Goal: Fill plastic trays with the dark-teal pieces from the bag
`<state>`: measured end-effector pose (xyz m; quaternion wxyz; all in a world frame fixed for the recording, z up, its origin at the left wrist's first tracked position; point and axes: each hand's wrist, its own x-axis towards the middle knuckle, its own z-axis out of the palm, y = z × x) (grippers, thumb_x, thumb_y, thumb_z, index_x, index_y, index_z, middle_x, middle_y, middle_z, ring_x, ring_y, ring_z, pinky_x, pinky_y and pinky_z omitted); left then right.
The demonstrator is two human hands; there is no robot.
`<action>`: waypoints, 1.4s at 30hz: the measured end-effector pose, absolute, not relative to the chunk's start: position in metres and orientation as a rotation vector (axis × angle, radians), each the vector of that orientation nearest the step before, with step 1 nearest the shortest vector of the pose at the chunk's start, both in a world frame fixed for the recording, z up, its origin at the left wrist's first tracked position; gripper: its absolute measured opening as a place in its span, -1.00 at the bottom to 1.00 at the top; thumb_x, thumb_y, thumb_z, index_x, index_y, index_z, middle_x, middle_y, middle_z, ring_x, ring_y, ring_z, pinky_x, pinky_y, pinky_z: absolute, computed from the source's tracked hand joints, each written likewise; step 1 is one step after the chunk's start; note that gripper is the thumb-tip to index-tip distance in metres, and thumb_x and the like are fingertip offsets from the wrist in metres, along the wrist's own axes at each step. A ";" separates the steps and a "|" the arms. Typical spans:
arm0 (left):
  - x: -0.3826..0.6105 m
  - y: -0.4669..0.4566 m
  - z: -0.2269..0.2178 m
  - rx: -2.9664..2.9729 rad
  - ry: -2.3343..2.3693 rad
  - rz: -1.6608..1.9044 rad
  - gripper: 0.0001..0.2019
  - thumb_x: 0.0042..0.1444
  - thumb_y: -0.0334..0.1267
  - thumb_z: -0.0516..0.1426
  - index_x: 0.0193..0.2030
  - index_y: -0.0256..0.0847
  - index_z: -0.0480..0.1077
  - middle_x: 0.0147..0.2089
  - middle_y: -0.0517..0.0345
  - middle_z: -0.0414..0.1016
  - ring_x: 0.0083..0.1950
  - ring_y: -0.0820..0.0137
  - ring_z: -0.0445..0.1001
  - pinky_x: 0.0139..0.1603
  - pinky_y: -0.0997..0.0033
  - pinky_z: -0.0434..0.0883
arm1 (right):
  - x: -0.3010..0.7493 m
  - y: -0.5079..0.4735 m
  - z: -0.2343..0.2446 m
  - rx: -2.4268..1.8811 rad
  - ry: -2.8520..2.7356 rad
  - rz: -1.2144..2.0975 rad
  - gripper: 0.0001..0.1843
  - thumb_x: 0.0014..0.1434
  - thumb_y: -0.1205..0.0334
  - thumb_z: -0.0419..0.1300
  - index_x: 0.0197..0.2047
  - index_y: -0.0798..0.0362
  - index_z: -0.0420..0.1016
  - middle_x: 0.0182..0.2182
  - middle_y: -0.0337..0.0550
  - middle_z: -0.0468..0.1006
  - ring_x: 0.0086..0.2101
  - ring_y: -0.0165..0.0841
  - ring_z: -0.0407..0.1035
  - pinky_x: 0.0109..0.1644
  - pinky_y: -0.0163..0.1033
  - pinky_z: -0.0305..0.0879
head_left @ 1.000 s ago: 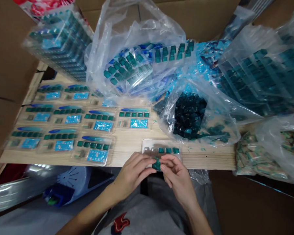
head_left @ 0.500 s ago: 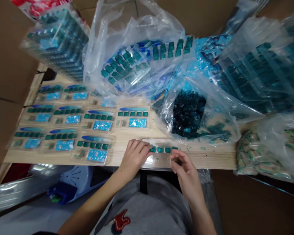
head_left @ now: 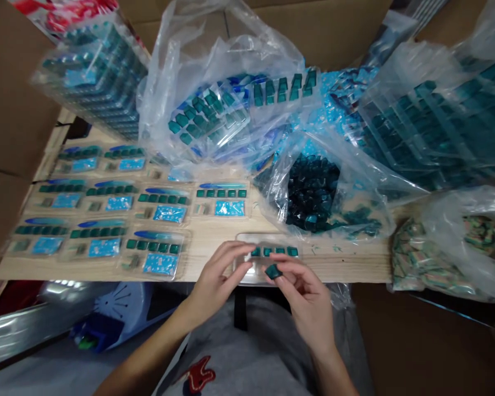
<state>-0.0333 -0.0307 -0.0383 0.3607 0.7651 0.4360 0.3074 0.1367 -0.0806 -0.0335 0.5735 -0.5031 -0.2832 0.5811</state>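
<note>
A clear plastic tray (head_left: 247, 275) lies at the table's front edge, with a row of small dark-green translucent square pieces (head_left: 280, 252) in its upper part. Between the thumb and fingertips of my right hand (head_left: 309, 291) is another dark-green piece (head_left: 273, 271), held just above the tray. My left hand (head_left: 220, 278) hovers at the tray's left side, thumb and forefinger parted. A small whitish spot shows by its fingertips; I cannot tell what it is. Beyond the tray, an opened clear bag (head_left: 272, 192) holds a heap of dark-green pieces (head_left: 313, 190).
Filled clear packs (head_left: 154, 247), with blue pens and blue patterned packets, lie in rows at left. A tall stack of packs (head_left: 103, 82) stands behind them. Large plastic bags (head_left: 169, 110) crowd the back. A bag of striped pieces (head_left: 429, 264) sits at right.
My right hand has moved left over the tray, and a dark-green piece now shows in its fingertips. My left hand has drawn back slightly from the row, its fingers parting.
</note>
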 end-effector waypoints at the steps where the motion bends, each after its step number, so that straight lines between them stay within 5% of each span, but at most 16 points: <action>1: -0.033 -0.033 -0.030 1.882 1.070 0.827 -0.77 0.29 -0.31 0.05 0.05 -0.09 0.37 -0.07 0.07 0.46 -0.02 0.35 0.45 -0.03 0.34 0.42 | 0.135 -0.081 -0.030 -1.203 -0.707 1.311 -0.94 0.11 0.22 0.31 -0.29 -0.06 0.58 -0.18 -0.16 0.65 -0.18 -0.30 0.55 -0.13 -0.19 0.53; 9: -0.027 -0.043 -0.006 1.805 0.880 0.913 -0.74 0.22 -0.47 0.11 -0.01 -0.09 0.38 -0.10 0.11 0.42 -0.04 0.43 0.42 -0.02 0.45 0.39 | 0.126 -0.089 -0.020 -1.242 -0.909 1.037 -0.65 0.04 0.46 0.31 -0.14 -0.14 0.53 -0.28 -0.25 0.64 -0.31 -0.38 0.53 -0.16 -0.26 0.49; 16: -0.046 -0.047 -0.021 1.412 1.004 0.549 -0.82 0.19 -0.36 0.10 -0.06 -0.14 0.38 -0.19 0.14 0.42 -0.16 0.41 0.41 -0.11 0.43 0.38 | 0.120 -0.092 -0.045 -1.348 -1.032 1.223 -0.76 0.04 0.35 0.30 -0.18 -0.04 0.48 -0.44 -0.28 0.58 -0.42 -0.38 0.48 -0.32 -0.33 0.44; 21: -0.054 -0.052 -0.039 1.302 1.130 0.432 -0.86 0.17 -0.26 0.10 -0.16 -0.19 0.43 -0.25 0.15 0.47 -0.23 0.40 0.42 -0.18 0.42 0.36 | 0.112 -0.097 -0.065 -1.409 -1.098 1.349 -0.79 0.08 0.28 0.25 -0.16 0.00 0.47 -0.38 -0.20 0.64 -0.37 -0.32 0.53 -0.27 -0.29 0.46; 28: -0.038 -0.031 -0.067 1.517 1.416 0.672 -0.86 0.18 -0.24 0.08 -0.20 -0.21 0.41 -0.29 0.16 0.44 -0.34 0.42 0.38 -0.30 0.45 0.33 | 0.138 -0.095 -0.070 -1.609 -1.158 1.024 -0.77 0.20 0.18 0.16 -0.07 -0.03 0.48 -0.17 -0.09 0.61 -0.25 -0.30 0.51 -0.14 -0.21 0.43; 42: -0.057 -0.015 -0.077 1.827 1.305 0.639 -0.79 0.28 -0.31 -0.02 -0.07 -0.20 0.41 -0.12 0.03 0.48 -0.05 0.32 0.46 -0.02 0.30 0.41 | 0.184 -0.109 -0.084 -1.777 -1.096 0.765 -0.77 0.21 0.10 0.14 -0.16 0.02 0.51 -0.20 -0.04 0.59 -0.19 -0.21 0.47 -0.10 -0.11 0.39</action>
